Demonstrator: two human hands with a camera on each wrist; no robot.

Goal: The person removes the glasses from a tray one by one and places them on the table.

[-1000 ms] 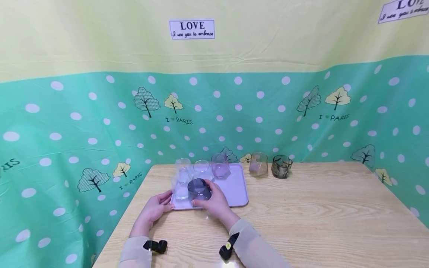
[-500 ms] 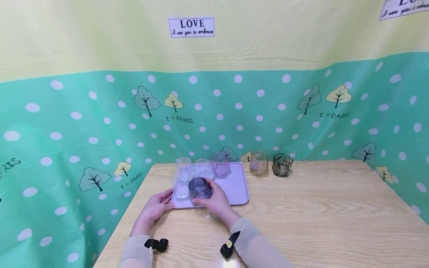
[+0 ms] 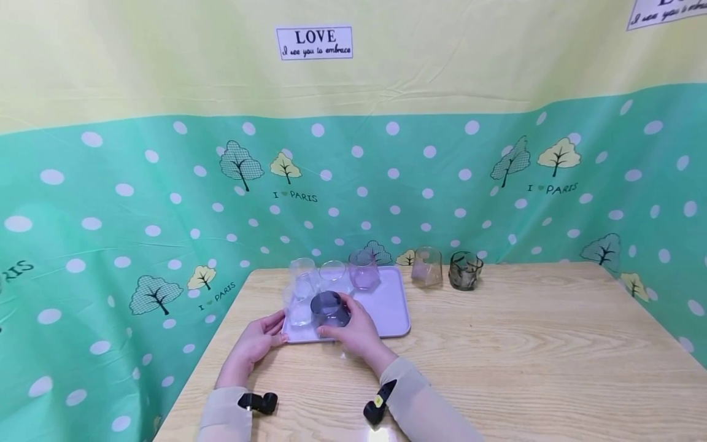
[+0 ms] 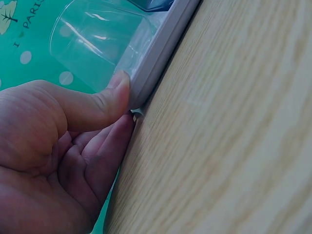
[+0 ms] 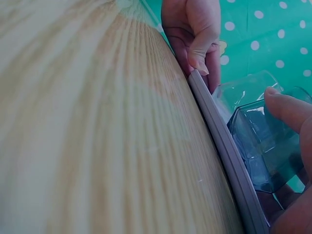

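Note:
In the head view, my right hand (image 3: pixel 359 333) grips a dark grey drinking glass (image 3: pixel 329 310), thumb on the near side and fingers round the far side. The glass stands upright at the front of a pale lilac tray (image 3: pixel 391 307). My left hand (image 3: pixel 255 345) pinches the tray's front left corner; the left wrist view shows the thumb on top of the tray rim (image 4: pixel 163 53) and the fingers low beside it. A clear glass (image 3: pixel 300 313) stands just left of the grey one. In the right wrist view, the grey glass (image 5: pixel 265 146) is close to the tray's front rim.
Further back on the tray stand clear glasses (image 3: pixel 333 275) and a pinkish glass (image 3: pixel 363 271). Right of the tray, an amber-tinted glass (image 3: pixel 427 270) and a dark patterned glass (image 3: pixel 465 271) stand on the wooden table (image 3: pixel 513 356). A green dotted cloth (image 3: pixel 431 202) hangs behind.
The head view has tipped down slightly. Both hands, the tray and the glasses keep their places.

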